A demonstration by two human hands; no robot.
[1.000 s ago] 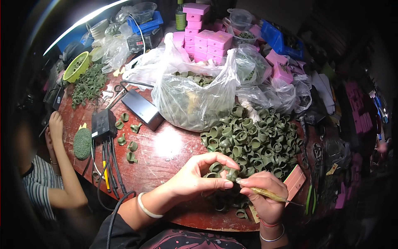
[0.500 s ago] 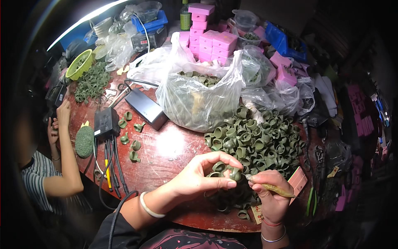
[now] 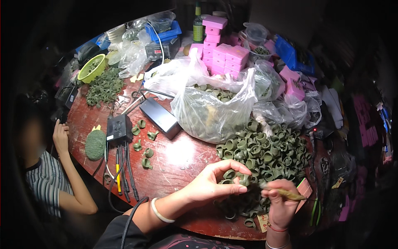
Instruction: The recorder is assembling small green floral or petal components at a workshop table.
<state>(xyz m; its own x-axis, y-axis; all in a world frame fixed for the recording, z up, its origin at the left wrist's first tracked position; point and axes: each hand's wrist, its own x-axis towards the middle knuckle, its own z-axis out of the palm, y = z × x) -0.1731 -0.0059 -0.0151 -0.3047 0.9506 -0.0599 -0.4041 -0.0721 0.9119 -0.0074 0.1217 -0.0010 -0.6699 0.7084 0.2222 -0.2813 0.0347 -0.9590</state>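
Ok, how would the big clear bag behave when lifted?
The big clear bag would likely flop, given its thin, creased walls. The green pieces inside may make it sag, and could spill from its open top if tipped.

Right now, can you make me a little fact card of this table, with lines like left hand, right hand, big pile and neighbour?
Left hand: pinching a small green piece between thumb and fingers
Right hand: gripping a thin tool with a yellowish handle; its tip is blurred
Big pile: green ring-shaped pieces, just beyond the hands
Plastic bag: see-through, with more green pieces inside
Pink blocks: stacked behind the bag
Table: red, scuffed
Neighbour: a person in a striped top, at the left
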